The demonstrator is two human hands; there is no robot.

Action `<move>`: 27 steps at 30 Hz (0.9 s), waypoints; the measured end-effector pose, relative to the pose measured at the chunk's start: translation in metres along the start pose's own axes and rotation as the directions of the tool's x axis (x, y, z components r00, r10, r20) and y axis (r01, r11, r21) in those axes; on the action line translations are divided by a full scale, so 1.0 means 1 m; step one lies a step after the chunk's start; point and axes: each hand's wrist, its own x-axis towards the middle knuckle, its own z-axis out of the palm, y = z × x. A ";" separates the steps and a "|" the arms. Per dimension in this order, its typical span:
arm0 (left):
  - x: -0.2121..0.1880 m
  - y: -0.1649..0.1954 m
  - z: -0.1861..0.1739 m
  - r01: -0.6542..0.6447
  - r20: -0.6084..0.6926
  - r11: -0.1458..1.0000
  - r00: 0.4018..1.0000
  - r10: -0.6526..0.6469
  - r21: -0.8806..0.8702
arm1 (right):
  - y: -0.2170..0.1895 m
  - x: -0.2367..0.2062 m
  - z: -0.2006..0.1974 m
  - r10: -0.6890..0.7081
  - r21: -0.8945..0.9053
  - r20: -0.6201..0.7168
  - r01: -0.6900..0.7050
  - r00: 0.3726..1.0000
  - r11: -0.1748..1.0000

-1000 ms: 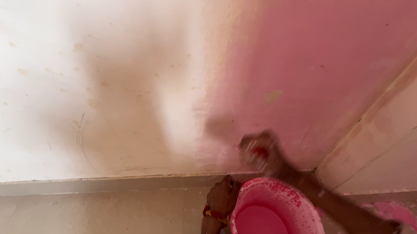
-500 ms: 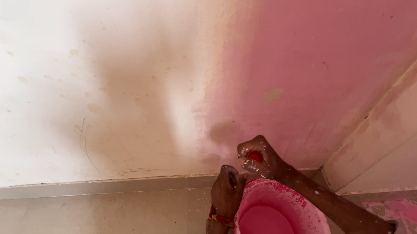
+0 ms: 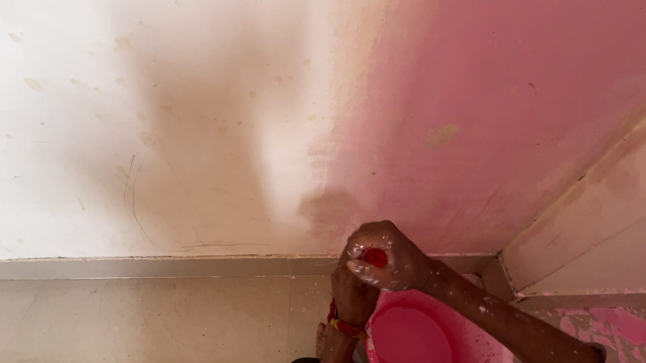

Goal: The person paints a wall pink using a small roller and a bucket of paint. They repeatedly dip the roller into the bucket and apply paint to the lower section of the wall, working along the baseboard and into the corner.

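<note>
Head view, looking down at the foot of a wall.

Right hand [image 3: 387, 258]: clenched around a red handle [image 3: 375, 257], of which only a small patch shows between the fingers; what tool it belongs to cannot be told. The hand and forearm are flecked with pale paint. It sits just above the far rim of the bucket, close to the wall's base.

Left hand [image 3: 354, 292]: directly beside and below the right one, touching it, fingers curled. Its grip is hidden behind the right hand, so whether it holds anything cannot be told. A red and yellow band [image 3: 342, 324] circles the wrist.

Pink bucket [image 3: 451, 319]: at the bottom of the view, under both hands, holding pink paint [image 3: 411, 342] with a smooth surface. Splashes mark the inner wall.

Wall [image 3: 185, 123]: left part off-white, blotched and scratched; right part coated pink [image 3: 519, 95], with a ragged border between the two running down to the hands. One bare patch shows within the pink.

Grey skirting [image 3: 119, 266] runs along the base. Beige tiled floor [image 3: 123, 336] below. Pale door frame [image 3: 616, 216] at right, pink spatter [image 3: 616, 328] on the floor beside it.
</note>
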 end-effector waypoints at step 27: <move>0.017 0.026 -0.016 0.050 -0.028 0.997 0.998 -0.048 0.057 | -0.124 -0.031 -0.022 0.445 -0.629 -0.403 -0.595 0.800 0.500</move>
